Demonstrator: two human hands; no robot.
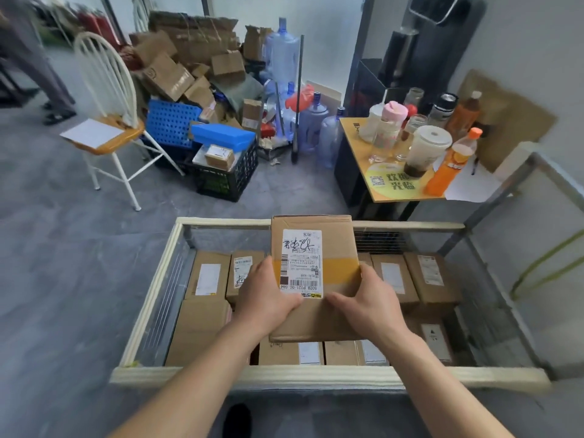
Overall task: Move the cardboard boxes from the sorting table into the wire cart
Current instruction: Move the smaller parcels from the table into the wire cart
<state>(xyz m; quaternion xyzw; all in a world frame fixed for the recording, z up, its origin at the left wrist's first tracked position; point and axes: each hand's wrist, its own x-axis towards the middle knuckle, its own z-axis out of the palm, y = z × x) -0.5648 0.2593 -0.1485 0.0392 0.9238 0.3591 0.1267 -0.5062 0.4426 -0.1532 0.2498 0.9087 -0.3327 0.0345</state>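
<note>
I hold a cardboard box (335, 245) with a white shipping label and a yellow tape band above the wire cart (316, 377). My left hand (268, 295) grips the box's left side, thumb across the label's lower edge. My right hand (369, 301) grips its right side, thumb on the top face. The box hangs over the middle of the cart. Several labelled cardboard boxes (208, 276) lie packed on the cart floor beneath it. The box hides the cart's centre.
A small yellow table (379, 188) with bottles, cups and an orange drink stands beyond the cart's far right corner. A white chair (107, 134), black and blue crates (227, 175) and a heap of flattened cartons and water jugs fill the back. A person's legs stand far left.
</note>
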